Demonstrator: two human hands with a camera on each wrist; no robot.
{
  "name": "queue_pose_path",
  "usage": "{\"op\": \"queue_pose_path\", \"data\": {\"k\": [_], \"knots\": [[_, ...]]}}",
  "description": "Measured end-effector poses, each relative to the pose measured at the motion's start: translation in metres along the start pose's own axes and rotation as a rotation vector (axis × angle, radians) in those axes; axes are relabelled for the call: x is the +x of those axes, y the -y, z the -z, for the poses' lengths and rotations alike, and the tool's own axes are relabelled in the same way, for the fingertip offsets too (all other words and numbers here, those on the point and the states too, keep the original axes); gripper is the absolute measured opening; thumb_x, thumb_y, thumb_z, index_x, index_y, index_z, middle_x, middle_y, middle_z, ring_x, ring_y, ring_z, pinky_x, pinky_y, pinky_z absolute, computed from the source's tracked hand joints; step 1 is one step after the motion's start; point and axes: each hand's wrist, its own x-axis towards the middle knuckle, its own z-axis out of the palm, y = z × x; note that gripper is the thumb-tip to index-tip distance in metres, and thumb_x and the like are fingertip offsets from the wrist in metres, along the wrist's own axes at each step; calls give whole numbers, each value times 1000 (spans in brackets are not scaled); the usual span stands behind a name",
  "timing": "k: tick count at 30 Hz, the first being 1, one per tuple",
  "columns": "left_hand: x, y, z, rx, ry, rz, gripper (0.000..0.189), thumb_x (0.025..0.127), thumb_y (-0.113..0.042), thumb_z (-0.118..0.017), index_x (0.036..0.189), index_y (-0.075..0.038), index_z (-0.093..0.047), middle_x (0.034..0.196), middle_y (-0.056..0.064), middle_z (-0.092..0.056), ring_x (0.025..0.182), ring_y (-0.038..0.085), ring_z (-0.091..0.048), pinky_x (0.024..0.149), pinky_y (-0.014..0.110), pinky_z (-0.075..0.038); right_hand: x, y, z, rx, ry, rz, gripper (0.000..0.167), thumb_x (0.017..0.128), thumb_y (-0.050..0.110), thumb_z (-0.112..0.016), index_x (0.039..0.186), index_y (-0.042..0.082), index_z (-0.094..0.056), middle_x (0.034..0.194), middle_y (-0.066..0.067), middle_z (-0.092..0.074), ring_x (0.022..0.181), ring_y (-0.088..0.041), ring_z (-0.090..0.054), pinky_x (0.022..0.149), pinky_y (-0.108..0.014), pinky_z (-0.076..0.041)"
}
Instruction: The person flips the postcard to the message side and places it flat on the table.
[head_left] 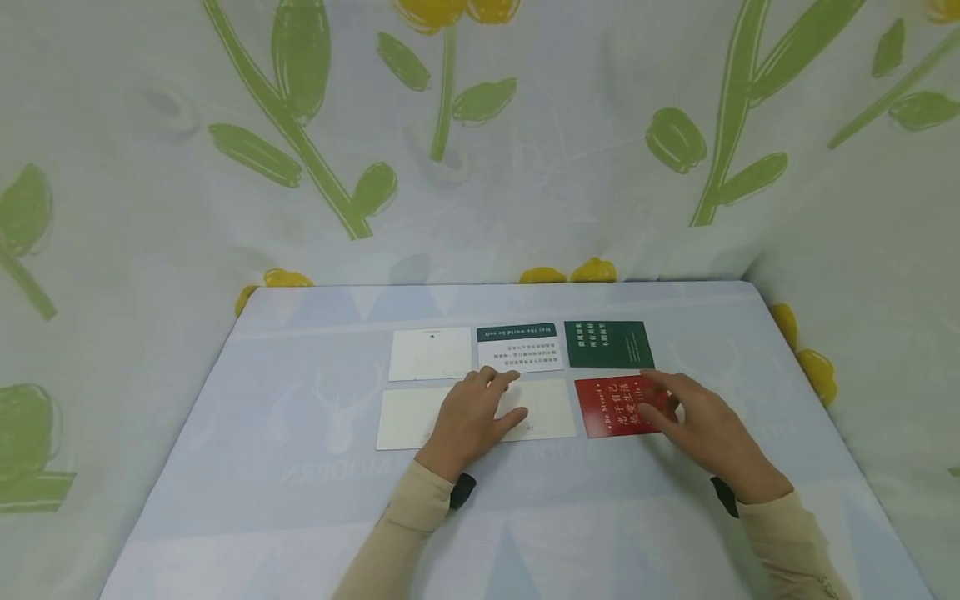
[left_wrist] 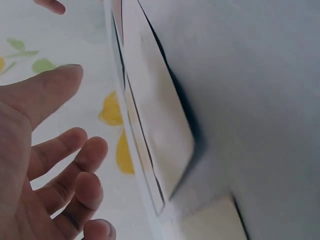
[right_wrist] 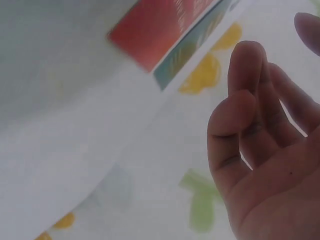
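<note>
Both loosely spread: left hand point(head_left: 471, 417) over white cards point(head_left: 405, 419), right hand point(head_left: 708, 429) at three o'clock of red card point(head_left: 609, 408); probably aligning, next needing gentle nudges.

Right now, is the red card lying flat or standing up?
Flat: in the head view, the red card lies on the table, printed face up.
</note>
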Motion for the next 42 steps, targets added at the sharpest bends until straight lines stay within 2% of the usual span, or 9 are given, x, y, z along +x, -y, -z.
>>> {"op": "queue_pose_path", "data": {"k": [2,5,9,14,20,24,30,35,42], "knots": [[8,-3,-3,-10,22,-15,52,91,-42,-76,132,-13,-66,113,4,-66,90,18,-61,74,30,-53,-3,-7,6,1,-2,-13,62,90,24,-79,143,6,-53,109,-11,-64,90,-25,-58,60,-29,-52],[20,-8,-5,-8,44,-33,54,92,-45,-74,135,-14,-64,117,4,-66,98,19,-61,81,30,-53,-8,-15,13,3,-6,-21,64,91,25,-78,146,7,-50,120,-15,-63,97,-28,-60,68,-38,-55],[33,-15,-8,21,67,-68,58,91,-47,-73,138,-15,-61,121,4,-65,103,20,-60,84,31,-52,-12,-23,20,-4,-38,8,66,89,22,-80,145,8,-51,123,-16,-61,100,-30,-60,77,-50,-55],[42,-26,-11,40,98,-127,61,91,-50,-73,138,-14,-60,124,4,-65,108,20,-60,88,31,-52,-13,-31,23,-18,-70,39,68,85,20,-83,144,8,-52,130,-17,-58,105,-31,-58,78,-55,-56],[50,-36,-20,52,170,-119,66,89,-54,-73,140,-16,-59,128,2,-64,113,19,-57,94,31,-50,-12,-38,25,-20,27,-26,76,85,25,-84,149,9,-47,141,-24,-49,115,-42,-50,79,-60,-55],[55,-42,-29,83,234,-115,70,87,-58,-73,141,-17,-60,129,2,-64,113,19,-55,95,30,-49,-10,-42,24,-22,112,-41,81,84,25,-84,151,7,-43,144,-26,-47,120,-45,-47,82,-60,-55],[64,-52,-39,130,305,-141,74,85,-63,-72,143,-17,-59,130,1,-64,114,19,-53,97,30,-48,0,-45,22,1,178,-49,81,85,25,-83,152,7,-41,146,-26,-45,121,-44,-49,82,-55,-57],[71,-57,-42,136,322,-155,73,86,-61,-72,143,-17,-59,131,1,-62,113,18,-52,98,30,-46,9,-49,18,13,220,-63,84,83,29,-85,151,5,-41,145,-26,-45,120,-44,-49,78,-50,-58],[73,-60,-43,115,355,-131,76,85,-62,-72,144,-15,-57,133,2,-61,114,19,-50,98,31,-46,14,-53,10,6,242,-61,87,80,28,-87,150,3,-42,144,-27,-46,118,-43,-49,78,-48,-59]]}}
